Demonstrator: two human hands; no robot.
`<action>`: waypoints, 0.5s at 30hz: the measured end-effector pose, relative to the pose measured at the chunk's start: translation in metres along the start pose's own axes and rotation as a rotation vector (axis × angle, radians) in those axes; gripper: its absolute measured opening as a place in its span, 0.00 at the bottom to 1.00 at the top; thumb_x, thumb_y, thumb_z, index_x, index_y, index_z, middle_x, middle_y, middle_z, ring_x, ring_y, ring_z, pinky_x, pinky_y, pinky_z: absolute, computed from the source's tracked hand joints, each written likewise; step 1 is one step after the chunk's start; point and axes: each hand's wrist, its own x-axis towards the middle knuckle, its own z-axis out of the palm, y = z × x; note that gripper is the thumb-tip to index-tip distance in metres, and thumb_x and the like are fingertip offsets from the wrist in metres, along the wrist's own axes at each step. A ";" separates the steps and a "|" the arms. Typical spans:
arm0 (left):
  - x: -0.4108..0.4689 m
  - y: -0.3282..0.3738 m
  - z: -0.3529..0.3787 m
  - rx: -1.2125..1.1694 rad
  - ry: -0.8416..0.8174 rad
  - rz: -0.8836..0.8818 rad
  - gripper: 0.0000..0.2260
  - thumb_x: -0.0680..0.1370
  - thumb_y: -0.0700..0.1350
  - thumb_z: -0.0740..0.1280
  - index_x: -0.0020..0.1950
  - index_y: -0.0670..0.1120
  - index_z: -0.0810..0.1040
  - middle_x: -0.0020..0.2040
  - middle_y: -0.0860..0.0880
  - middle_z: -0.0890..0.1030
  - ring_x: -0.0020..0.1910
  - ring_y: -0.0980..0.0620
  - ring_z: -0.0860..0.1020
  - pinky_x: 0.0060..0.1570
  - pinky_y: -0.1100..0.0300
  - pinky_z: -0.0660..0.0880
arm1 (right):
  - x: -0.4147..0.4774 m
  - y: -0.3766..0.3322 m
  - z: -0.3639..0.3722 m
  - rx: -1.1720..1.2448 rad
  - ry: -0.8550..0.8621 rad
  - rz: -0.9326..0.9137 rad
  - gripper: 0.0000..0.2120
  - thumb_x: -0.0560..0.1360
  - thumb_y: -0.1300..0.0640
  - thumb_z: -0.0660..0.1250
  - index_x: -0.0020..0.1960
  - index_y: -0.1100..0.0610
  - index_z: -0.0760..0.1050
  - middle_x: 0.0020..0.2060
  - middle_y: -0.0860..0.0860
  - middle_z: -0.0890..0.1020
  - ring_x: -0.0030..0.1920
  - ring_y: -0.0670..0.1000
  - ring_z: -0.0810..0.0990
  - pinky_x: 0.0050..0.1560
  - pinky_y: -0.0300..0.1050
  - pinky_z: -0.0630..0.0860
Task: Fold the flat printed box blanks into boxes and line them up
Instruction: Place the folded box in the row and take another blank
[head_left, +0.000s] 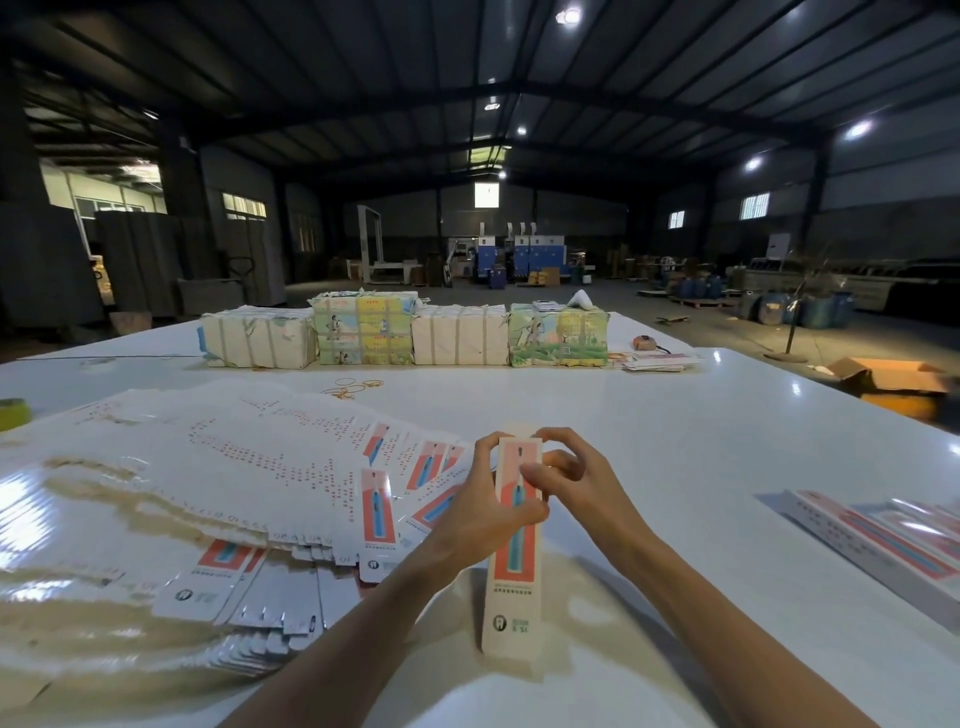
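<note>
At the near middle of the white table (675, 415), a long narrow printed box (511, 577) is held between both hands, its red-and-blue printed face turned towards the camera. Its long axis runs away from the person: the lower end, with the logo, is nearest, and the top end points towards the far side of the table. Whether the lower end touches the tabletop cannot be told. The left hand (483, 499) comes in from the lower left, forearm stretched out, and grips the box's upper half with curled fingers on the left edge and the thumb laid across the printed face. The right hand (569, 467) reaches in from the lower right and pinches the top end, fingertips curled over its upper right corner. Just to the left lies a wide fanned pile of flat box blanks (234, 467), overlapping. To the right, well apart, finished boxes (883, 540) lie side by side. Further off are loose rubber bands (353, 387), then four strapped paper bundles (363, 332) in a row, with a small heap of blanks (654, 361) beside the rightmost one. A yellow-green tape roll (13, 413) sits at the left edge, and an open cardboard carton (893, 379) stands on the floor beyond the right side.
</note>
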 end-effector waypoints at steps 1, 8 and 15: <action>0.000 0.001 0.001 0.020 -0.004 0.000 0.35 0.68 0.60 0.74 0.70 0.64 0.62 0.53 0.62 0.79 0.47 0.55 0.85 0.36 0.70 0.79 | 0.000 0.000 0.000 0.000 -0.006 0.007 0.12 0.82 0.50 0.72 0.63 0.49 0.76 0.46 0.50 0.89 0.49 0.53 0.89 0.45 0.36 0.83; -0.002 -0.003 0.002 0.019 -0.029 -0.010 0.39 0.65 0.62 0.76 0.71 0.64 0.59 0.55 0.57 0.79 0.49 0.52 0.85 0.38 0.68 0.79 | -0.002 0.000 0.001 0.029 -0.036 0.021 0.10 0.81 0.52 0.74 0.60 0.51 0.80 0.47 0.51 0.89 0.50 0.53 0.89 0.48 0.41 0.84; -0.009 0.005 -0.004 0.048 -0.107 -0.044 0.35 0.68 0.60 0.74 0.70 0.68 0.58 0.54 0.65 0.75 0.50 0.55 0.83 0.34 0.72 0.74 | 0.004 0.002 -0.004 0.143 0.078 0.114 0.13 0.85 0.47 0.66 0.61 0.57 0.75 0.44 0.58 0.88 0.40 0.56 0.86 0.44 0.45 0.84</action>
